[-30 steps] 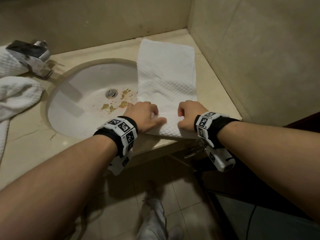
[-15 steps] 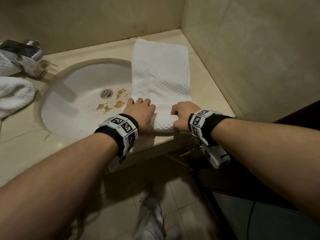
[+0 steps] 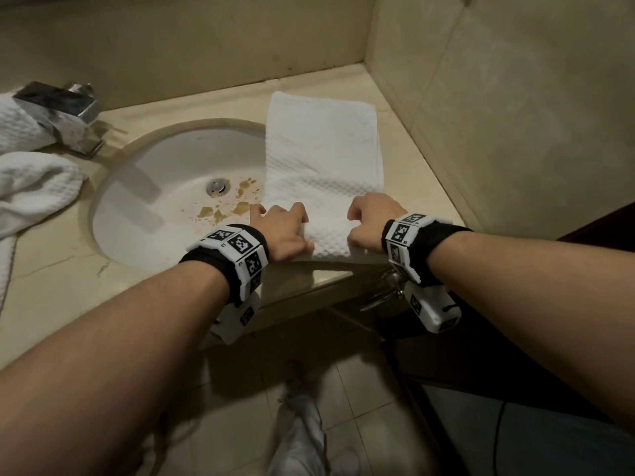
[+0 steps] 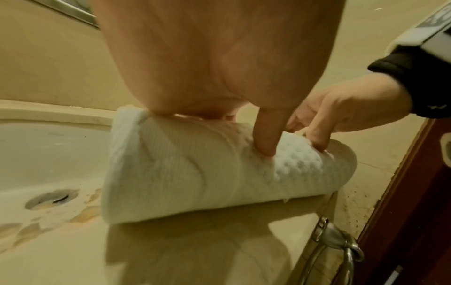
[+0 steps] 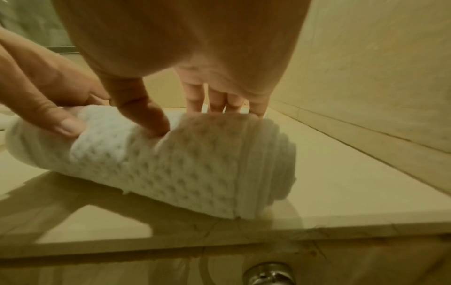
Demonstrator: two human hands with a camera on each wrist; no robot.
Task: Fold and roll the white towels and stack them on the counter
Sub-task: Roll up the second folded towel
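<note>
We have the white towel on the beige surface, just right of the sink, with its left edge hanging over the basin rim. The towel's long axis runs from the near edge of the surface away toward the back wall; the far end lies flat, and the near end is wound into a roll whose axis lies crosswise, parallel to the near edge of the surface.

Our left hand sits on the end of the roll nearer the sink, fingers curled over the top and thumb pressing into the cloth, so its grip is closed around the roll. Our right hand sits on the end farther from the sink, its grip likewise closed around the roll, thumb on the near side and fingers curled over the far side. The two hands lie side by side, apart, with waffle-textured cloth showing between them.

On the side of the sink away from the towel stands a chrome faucet, and more white towels lie bunched beside it. Brownish stains mark the basin near the drain.
</note>
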